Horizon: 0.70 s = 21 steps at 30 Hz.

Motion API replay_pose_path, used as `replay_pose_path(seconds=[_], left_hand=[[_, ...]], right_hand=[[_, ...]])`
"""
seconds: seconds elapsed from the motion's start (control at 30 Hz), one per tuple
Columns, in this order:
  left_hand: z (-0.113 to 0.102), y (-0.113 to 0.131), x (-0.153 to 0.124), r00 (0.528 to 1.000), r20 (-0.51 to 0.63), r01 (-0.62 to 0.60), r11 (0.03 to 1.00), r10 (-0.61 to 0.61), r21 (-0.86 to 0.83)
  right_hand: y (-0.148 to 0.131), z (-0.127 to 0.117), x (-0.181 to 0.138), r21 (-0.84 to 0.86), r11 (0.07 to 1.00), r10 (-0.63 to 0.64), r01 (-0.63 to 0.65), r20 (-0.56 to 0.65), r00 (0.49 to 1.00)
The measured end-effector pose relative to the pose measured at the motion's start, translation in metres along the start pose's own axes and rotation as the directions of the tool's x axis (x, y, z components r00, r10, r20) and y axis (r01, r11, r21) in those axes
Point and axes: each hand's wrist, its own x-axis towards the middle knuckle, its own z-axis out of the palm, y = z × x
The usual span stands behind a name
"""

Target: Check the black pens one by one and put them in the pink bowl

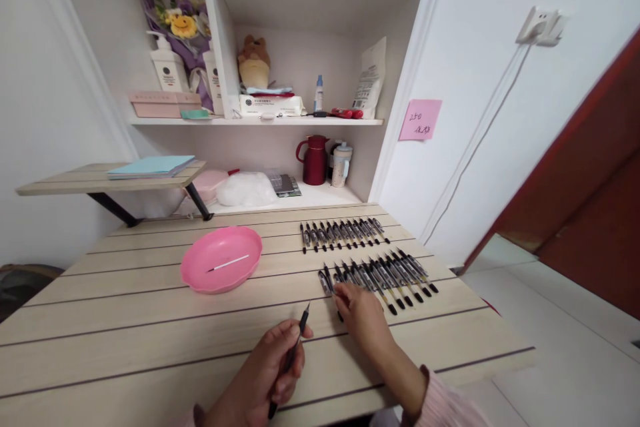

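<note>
Left grip [270, 361] holds a slim, pointed black pen [292, 353]; whether the right grip [361, 315] pinches anything, I cannot tell.

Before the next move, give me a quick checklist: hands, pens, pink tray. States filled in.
1. Left hand free: not ok, it holds a black pen, tip up.
2. Right hand at the near row of pens: ok, by the row's left end.
3. Right hand's grip on a pen: cannot tell, the hand hides it.
4. White refill inside the pink tray: ok, one lies there.
5. Far row of pens clear of both hands: ok.
</note>
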Motion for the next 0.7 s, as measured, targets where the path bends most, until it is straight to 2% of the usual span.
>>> replay_pose_path(seconds=[0.13, 0.27, 0.7], left_hand=[[0.000, 0.000, 0.000, 1.000, 0.006, 0.004, 1.000, -0.004, -0.014], [0.000, 0.000, 0.000, 1.000, 0.004, -0.002, 1.000, 0.002, -0.006], [-0.001, 0.000, 0.000, 0.999, 0.043, 0.006, 1.000, -0.007, 0.015]], right_hand=[[-0.007, 0.000, 0.000, -0.201, 0.979, -0.030, 0.037, 0.037, 0.999], [-0.010, 0.001, 0.000, -0.317, 0.946, -0.070, 0.072, 0.019, 0.997], [-0.004, 0.011, 0.004, -0.349, 0.936, -0.031, 0.049, 0.058, 0.998]])
